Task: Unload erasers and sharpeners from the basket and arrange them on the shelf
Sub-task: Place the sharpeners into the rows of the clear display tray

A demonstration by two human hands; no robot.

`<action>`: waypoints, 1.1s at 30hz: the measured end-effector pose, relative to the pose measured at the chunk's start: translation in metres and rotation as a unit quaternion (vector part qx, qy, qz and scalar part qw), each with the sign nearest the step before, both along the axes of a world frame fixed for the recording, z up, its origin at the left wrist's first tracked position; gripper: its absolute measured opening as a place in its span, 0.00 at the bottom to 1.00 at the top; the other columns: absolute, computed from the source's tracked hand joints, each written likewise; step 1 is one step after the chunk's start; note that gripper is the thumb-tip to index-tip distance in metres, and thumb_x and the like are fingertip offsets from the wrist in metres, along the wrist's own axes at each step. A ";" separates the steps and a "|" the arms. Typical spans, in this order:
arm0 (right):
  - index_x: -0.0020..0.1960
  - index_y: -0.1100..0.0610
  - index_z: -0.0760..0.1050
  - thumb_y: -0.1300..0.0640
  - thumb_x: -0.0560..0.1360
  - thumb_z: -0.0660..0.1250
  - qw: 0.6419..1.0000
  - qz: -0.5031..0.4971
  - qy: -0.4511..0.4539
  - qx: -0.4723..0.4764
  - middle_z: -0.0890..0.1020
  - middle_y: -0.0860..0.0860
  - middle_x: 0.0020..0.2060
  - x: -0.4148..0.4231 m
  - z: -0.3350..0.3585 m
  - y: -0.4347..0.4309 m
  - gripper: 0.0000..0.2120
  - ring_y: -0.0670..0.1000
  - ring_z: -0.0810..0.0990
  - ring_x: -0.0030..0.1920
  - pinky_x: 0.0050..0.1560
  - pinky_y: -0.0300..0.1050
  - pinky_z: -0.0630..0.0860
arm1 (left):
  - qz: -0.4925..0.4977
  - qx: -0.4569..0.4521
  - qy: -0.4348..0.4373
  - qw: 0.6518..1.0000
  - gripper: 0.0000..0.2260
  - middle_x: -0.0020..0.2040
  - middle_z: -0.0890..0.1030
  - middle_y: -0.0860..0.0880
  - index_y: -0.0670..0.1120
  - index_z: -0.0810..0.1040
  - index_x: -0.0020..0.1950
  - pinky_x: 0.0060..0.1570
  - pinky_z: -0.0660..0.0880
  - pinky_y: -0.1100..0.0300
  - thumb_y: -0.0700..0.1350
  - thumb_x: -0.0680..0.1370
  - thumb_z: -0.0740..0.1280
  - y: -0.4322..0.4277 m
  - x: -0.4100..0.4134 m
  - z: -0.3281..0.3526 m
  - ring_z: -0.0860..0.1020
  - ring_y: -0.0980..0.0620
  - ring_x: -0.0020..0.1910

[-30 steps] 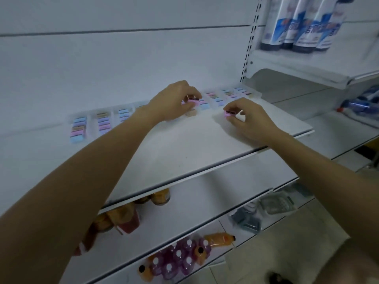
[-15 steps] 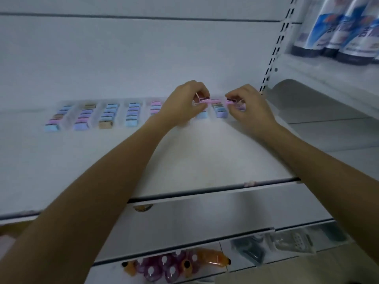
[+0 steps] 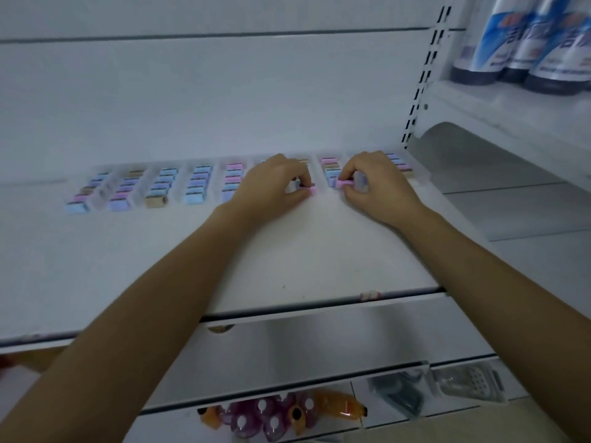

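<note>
- Eraser shelf (image 3: 287, 251), white, spans the view; both forearms reach across it toward its back.
- Rows of erasers (image 3: 198, 183), blue, pink and tan, lie in clear lanes along the back of the shelf.
- Left hand (image 3: 271, 187): its grip is closed, thumb and fingertips pinching a pink eraser (image 3: 311, 190) low over the shelf at the front of a lane.
- Right hand (image 3: 377, 187): its grip pinches a second pink eraser (image 3: 344, 183) near the first, at the front of a neighbouring lane.

Bare left hand (image 3: 271, 190), bare right hand (image 3: 380, 190)
</note>
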State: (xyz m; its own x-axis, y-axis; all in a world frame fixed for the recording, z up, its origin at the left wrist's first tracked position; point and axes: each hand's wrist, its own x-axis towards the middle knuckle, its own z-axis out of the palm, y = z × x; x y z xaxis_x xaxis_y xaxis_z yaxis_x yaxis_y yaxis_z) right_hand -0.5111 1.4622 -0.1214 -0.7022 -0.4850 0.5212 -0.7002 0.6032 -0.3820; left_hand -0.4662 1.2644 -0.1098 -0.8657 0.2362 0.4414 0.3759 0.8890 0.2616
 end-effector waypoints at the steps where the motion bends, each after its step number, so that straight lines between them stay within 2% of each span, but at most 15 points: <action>1: 0.45 0.60 0.77 0.64 0.71 0.66 1.000 -0.001 -0.002 0.003 0.74 0.47 0.41 0.000 0.000 0.000 0.04 0.48 0.67 0.46 0.44 0.40 0.61 | -0.001 0.000 0.000 1.000 0.05 0.45 0.77 0.53 0.45 0.79 0.48 0.42 0.60 0.64 0.45 0.75 0.66 0.000 0.001 0.000 0.72 0.51 0.51; 4: 0.46 0.60 0.77 0.65 0.70 0.66 1.000 -0.005 -0.013 0.011 0.77 0.50 0.42 0.000 0.000 0.000 0.05 0.49 0.67 0.48 0.46 0.41 0.62 | 0.001 0.002 -0.002 1.000 0.05 0.44 0.76 0.54 0.44 0.79 0.48 0.44 0.63 0.62 0.44 0.76 0.66 -0.001 0.001 -0.002 0.72 0.50 0.51; 10: 0.47 0.61 0.79 0.65 0.71 0.67 0.999 -0.020 -0.012 0.026 0.79 0.56 0.47 0.000 0.000 -0.002 0.06 0.56 0.72 0.52 0.49 0.44 0.64 | 0.012 -0.003 0.008 1.000 0.05 0.47 0.78 0.46 0.43 0.78 0.47 0.46 0.66 0.58 0.43 0.76 0.65 0.001 -0.001 -0.005 0.73 0.47 0.51; 18: 0.46 0.60 0.81 0.65 0.72 0.66 0.999 -0.026 0.016 0.021 0.81 0.56 0.43 0.001 0.000 -0.004 0.06 0.57 0.74 0.49 0.50 0.45 0.66 | 0.021 -0.008 0.016 1.000 0.04 0.45 0.78 0.47 0.43 0.77 0.45 0.46 0.67 0.56 0.43 0.75 0.65 0.001 -0.003 -0.005 0.74 0.47 0.49; 26: 0.46 0.60 0.81 0.65 0.71 0.66 0.999 -0.028 0.019 0.027 0.82 0.56 0.43 0.003 0.001 -0.005 0.07 0.58 0.74 0.49 0.50 0.46 0.67 | 0.016 -0.005 0.015 1.000 0.04 0.46 0.79 0.47 0.43 0.78 0.44 0.47 0.65 0.59 0.43 0.75 0.66 -0.002 -0.005 -0.008 0.73 0.47 0.51; 33: 0.45 0.60 0.81 0.65 0.71 0.66 0.999 -0.039 0.015 0.018 0.80 0.55 0.44 0.002 0.000 -0.007 0.06 0.56 0.74 0.50 0.49 0.40 0.63 | 0.000 -0.002 0.018 1.000 0.04 0.45 0.80 0.47 0.43 0.79 0.44 0.48 0.67 0.57 0.44 0.74 0.67 -0.004 -0.006 -0.007 0.74 0.47 0.49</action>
State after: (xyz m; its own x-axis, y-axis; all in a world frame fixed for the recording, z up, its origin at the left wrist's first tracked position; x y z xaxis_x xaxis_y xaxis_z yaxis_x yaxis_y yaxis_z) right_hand -0.5089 1.4557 -0.1218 -0.7221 -0.4492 0.5261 -0.6621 0.6690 -0.3376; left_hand -0.4719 1.2608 -0.1170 -0.8495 0.2374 0.4712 0.3842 0.8904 0.2440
